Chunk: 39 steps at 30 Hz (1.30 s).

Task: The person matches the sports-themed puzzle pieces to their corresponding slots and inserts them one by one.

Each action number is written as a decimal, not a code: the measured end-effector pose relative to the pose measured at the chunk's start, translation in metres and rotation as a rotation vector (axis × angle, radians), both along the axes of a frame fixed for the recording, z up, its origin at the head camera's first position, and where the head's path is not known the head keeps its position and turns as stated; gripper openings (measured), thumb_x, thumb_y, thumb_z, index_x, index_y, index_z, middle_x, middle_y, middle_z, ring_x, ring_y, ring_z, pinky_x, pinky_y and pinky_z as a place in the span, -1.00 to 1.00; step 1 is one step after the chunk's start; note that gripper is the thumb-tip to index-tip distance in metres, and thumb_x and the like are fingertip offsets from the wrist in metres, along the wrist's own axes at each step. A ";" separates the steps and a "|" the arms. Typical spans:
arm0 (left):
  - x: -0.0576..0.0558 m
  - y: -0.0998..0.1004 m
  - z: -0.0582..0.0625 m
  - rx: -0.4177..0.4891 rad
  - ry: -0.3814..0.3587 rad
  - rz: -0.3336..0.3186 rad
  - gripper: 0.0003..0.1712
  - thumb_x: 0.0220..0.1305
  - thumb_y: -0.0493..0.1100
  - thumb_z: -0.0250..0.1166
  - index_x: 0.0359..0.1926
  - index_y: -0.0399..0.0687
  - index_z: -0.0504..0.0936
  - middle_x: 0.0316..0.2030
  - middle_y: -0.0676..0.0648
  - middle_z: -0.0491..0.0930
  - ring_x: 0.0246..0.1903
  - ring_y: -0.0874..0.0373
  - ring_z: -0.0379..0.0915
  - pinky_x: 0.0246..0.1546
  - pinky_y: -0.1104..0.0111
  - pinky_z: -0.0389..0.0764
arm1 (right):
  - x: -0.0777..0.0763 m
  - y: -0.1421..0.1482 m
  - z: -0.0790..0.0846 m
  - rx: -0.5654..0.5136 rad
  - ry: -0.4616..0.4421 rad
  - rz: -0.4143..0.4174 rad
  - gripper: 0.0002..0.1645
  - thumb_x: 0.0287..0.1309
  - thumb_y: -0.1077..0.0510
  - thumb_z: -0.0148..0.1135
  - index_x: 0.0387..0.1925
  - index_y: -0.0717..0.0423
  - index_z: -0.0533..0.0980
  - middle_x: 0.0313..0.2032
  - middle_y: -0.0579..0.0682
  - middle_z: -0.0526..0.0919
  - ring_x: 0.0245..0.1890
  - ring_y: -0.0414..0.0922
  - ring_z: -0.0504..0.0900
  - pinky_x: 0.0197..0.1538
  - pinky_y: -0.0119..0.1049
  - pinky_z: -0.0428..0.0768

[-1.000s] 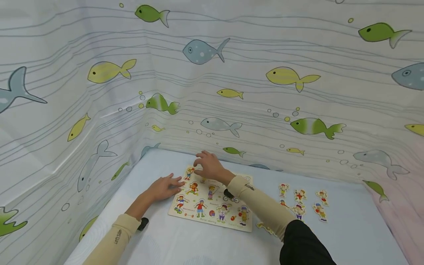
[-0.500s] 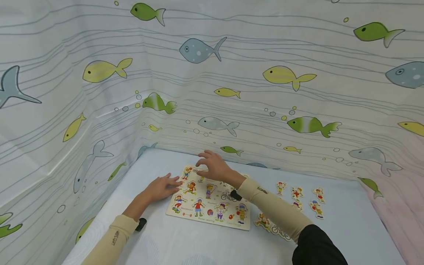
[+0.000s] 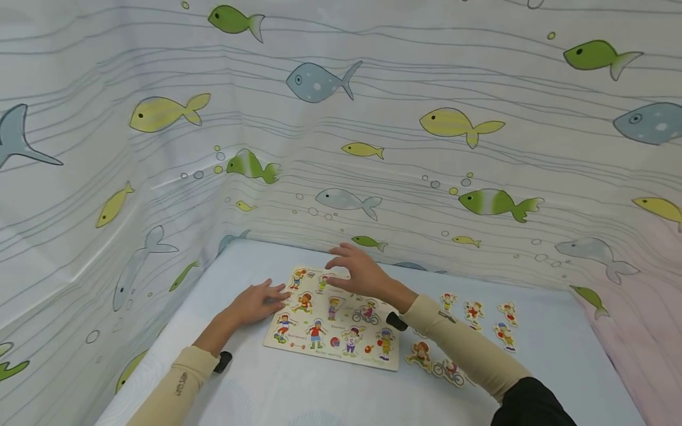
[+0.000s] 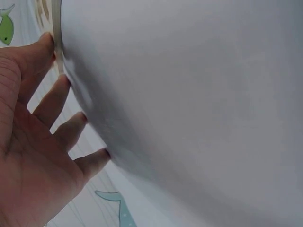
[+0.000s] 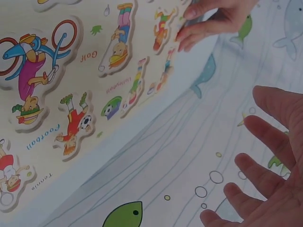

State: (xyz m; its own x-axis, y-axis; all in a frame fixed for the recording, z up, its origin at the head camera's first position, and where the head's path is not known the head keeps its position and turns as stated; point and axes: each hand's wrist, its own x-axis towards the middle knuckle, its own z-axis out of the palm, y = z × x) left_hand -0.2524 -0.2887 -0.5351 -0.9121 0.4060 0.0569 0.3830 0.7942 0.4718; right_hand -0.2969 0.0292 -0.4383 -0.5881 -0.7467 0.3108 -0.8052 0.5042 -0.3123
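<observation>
A cream puzzle board (image 3: 319, 353) with printed sports figures, lettered Golf, Football and Tennis in the right wrist view, lies on the bed-like surface. My left hand (image 3: 261, 305) is at its left edge; in the left wrist view the thumb meets the board's rim (image 4: 57, 33) and the other fingertips rest on the pale cloth. Over the board's back part hovers my right hand (image 3: 364, 273), fingers spread and holding nothing (image 5: 265, 175). Loose puzzle pieces lie to the right, among them a cyclist (image 3: 449, 373) and a runner (image 3: 420, 356).
Several more loose figures, such as a blue-capped one (image 3: 504, 336), lie farther right, partly behind my right sleeve (image 3: 469, 346). A white fish-printed sheet (image 3: 341, 171) rises behind and at the left of the pale surface (image 3: 256, 384).
My right hand has drawn back to the right from the board's far left corner, its fingers spreading wider. The volleyball and cyclist figures on the board are uncovered. The left hand stays in place.
</observation>
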 end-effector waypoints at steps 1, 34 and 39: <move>0.000 0.000 -0.001 0.003 -0.001 -0.002 -0.60 0.34 -0.02 0.30 0.13 -0.03 0.67 0.25 -0.17 0.48 0.31 -0.46 0.14 0.13 -0.50 0.06 | 0.001 0.003 0.001 -0.006 0.001 -0.001 -0.71 0.22 -0.02 0.36 -0.06 -0.02 0.66 0.25 0.17 0.49 0.38 0.17 0.26 0.38 0.13 0.23; 0.004 0.003 -0.001 0.004 0.009 0.003 -0.60 0.34 -0.03 0.30 0.13 -0.07 0.66 0.25 -0.21 0.47 0.30 -0.49 0.15 0.11 -0.51 0.06 | 0.022 0.086 -0.009 -0.068 -0.033 -0.145 -0.68 0.19 -0.01 0.40 -0.04 -0.05 0.66 0.28 0.11 0.47 0.43 0.17 0.18 0.33 0.26 0.23; 0.003 0.002 -0.001 -0.005 0.006 0.012 -0.59 0.34 -0.02 0.30 0.14 -0.05 0.65 0.26 -0.18 0.46 0.31 -0.46 0.14 0.13 -0.50 0.06 | 0.025 0.099 -0.010 -0.084 -0.038 -0.184 -0.69 0.18 0.01 0.41 -0.05 -0.04 0.66 0.27 0.12 0.49 0.41 0.19 0.21 0.32 0.26 0.26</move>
State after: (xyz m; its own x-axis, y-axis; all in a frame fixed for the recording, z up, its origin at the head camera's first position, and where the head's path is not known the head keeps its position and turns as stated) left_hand -0.2495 -0.2864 -0.5361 -0.9164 0.3957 0.0599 0.3762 0.8010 0.4657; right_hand -0.2719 0.1279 -0.4482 -0.7245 -0.5982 0.3425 -0.6889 0.6124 -0.3878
